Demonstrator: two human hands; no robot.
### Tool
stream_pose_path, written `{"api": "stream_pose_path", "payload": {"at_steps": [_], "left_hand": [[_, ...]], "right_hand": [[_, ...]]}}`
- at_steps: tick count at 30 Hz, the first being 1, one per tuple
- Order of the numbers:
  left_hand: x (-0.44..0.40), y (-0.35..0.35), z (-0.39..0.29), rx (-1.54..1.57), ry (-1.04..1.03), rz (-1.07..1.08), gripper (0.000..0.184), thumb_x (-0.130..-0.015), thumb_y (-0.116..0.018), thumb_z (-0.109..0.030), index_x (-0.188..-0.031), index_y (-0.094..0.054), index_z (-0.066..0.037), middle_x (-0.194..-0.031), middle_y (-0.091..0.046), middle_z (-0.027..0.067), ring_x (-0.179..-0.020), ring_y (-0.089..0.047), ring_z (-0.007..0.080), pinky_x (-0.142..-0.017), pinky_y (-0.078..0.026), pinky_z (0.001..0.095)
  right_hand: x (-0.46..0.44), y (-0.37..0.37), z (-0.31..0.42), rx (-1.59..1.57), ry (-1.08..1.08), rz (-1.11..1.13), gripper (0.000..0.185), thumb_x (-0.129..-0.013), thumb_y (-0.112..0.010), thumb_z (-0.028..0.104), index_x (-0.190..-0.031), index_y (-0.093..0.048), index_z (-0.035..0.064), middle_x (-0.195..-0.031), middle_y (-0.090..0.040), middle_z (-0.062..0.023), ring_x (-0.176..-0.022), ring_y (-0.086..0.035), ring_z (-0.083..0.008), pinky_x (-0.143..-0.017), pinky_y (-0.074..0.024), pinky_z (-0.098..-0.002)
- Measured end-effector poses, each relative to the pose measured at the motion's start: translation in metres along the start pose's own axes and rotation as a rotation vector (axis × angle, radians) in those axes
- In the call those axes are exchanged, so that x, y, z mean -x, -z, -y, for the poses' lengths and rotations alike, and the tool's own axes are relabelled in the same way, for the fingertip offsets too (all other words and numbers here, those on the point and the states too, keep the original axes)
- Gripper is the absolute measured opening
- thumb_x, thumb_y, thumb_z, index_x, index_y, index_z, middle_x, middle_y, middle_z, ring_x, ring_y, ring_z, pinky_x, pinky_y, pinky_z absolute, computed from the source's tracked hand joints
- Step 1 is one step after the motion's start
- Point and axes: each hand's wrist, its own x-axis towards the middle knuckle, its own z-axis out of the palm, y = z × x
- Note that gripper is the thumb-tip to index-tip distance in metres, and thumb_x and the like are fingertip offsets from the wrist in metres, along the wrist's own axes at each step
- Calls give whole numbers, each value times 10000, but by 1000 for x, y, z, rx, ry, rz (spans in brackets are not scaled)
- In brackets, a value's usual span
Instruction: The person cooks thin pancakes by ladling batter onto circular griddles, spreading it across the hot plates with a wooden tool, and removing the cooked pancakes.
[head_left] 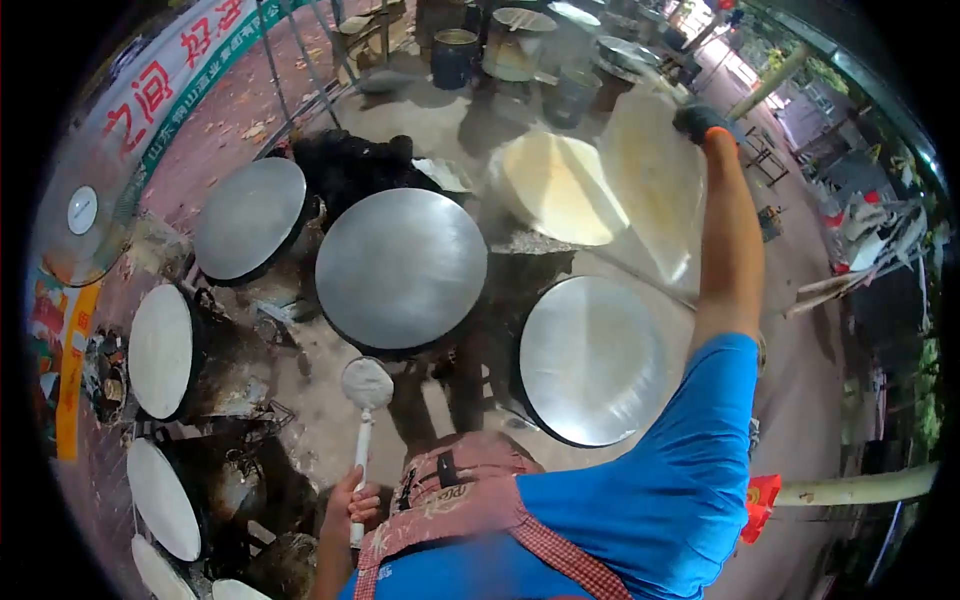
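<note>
1. While the left hand (pixel 360 503) grips the ladle (pixel 364 430), its bowl sits by the near edge of the central griddle (pixel 402 268).
2. Gloved right hand (pixel 703 122) holds up a thin crepe (pixel 655 175) by its far edge.

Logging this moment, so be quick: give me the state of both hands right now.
Left hand: closed, holding a ladle.
Right hand: apparently closed, holding a thin pale sheet near its upper end.
</note>
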Motion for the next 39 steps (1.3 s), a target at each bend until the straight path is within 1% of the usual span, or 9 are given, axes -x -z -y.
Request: {"api": "stream_pose_path", "payload": {"at_steps": [3, 4, 11, 20, 27, 28, 31, 33, 39], "left_hand": [[3, 2, -1, 61, -8, 22, 270, -901, -331, -313, -1151, -422, -261, -516, -317, -1, -344, -287, 71, -294, -290, 202], [3, 8, 0, 95, -7, 44, 270, -902, -326, -321, -1146, -427, -265, -516, -318, -2, -344, -287, 72, -295, -290, 203], [8, -2, 21, 246, -130, 32, 310, -903, -292, -358, -1180, -411, -283, -535, -317, 11, -388, -320, 84, -325, -313, 238], [8, -14, 74, 391, -302, 4, 335, -897, -313, -357, -1221, -371, -290, -506, -289, 8, -357, -282, 82, -317, -270, 224], [15, -6, 113, 295, -435, 82, 318, -884, -345, -370, -1183, -419, -293, -456, -313, -13, -337, -312, 78, -296, -276, 235], [20, -28, 123, 189, -603, -79, 290, -885, -367, -338, -1088, -474, -162, -458, -341, -17, -341, -332, 80, -293, -285, 239], [46, -61, 156, 439, -735, -52, 357, -880, -375, -342, -633, -383, -85, -460, -341, -20, -333, -345, 72, -270, -306, 199], [25, 46, 174, 604, -688, 302, 326, -883, -375, -331, -694, -390, -66, -476, -330, -11, -338, -328, 60, -275, -276, 182], [71, 84, 292, 748, -1160, 383, 432, -876, -349, -411, -589, -321, -89, -486, -289, -27, -337, -275, 47, -271, -233, 174]], "right_hand": [[17, 13, -25, -425, 67, 3, 179, -673, -583, 232, -642, -555, 58, -581, -525, -94, -493, -490, -236, -444, -372, -348], [17, -5, -34, -883, -238, -33, 260, -693, -605, 263, -562, -512, 58, -478, -460, -62, -379, -413, -184, -344, -299, -332], [-1, -270, -95, -1804, -740, -27, 313, -817, -477, 380, -713, -533, 90, -498, -465, -14, -356, -379, -148, -302, -287, -294], [44, -432, -95, -1341, -1105, 9, 137, -765, -573, 216, -749, -510, 95, -616, -422, -41, -475, -380, -172, -429, -306, -294], [73, -391, -59, -492, -324, -215, 159, -775, -563, 182, -870, -502, 71, -738, -469, -70, -578, -440, -177, -506, -361, -298], [82, -386, -32, -501, -171, -258, 168, -776, -561, 178, -887, -500, 67, -755, -476, -74, -593, -448, -177, -517, -369, -298], [126, -381, 95, -657, 238, -294, 201, -780, -557, 163, -939, -497, 57, -808, -497, -86, -637, -474, -180, -551, -392, -299], [178, -379, 180, -770, 481, -244, 225, -783, -554, 154, -974, -494, 50, -842, -510, -94, -667, -491, -181, -573, -408, -300], [382, -344, 374, -925, 1235, 169, 308, -791, -545, 125, -1077, -487, 28, -947, -551, -119, -755, -542, -185, -639, -455, -303]]}}
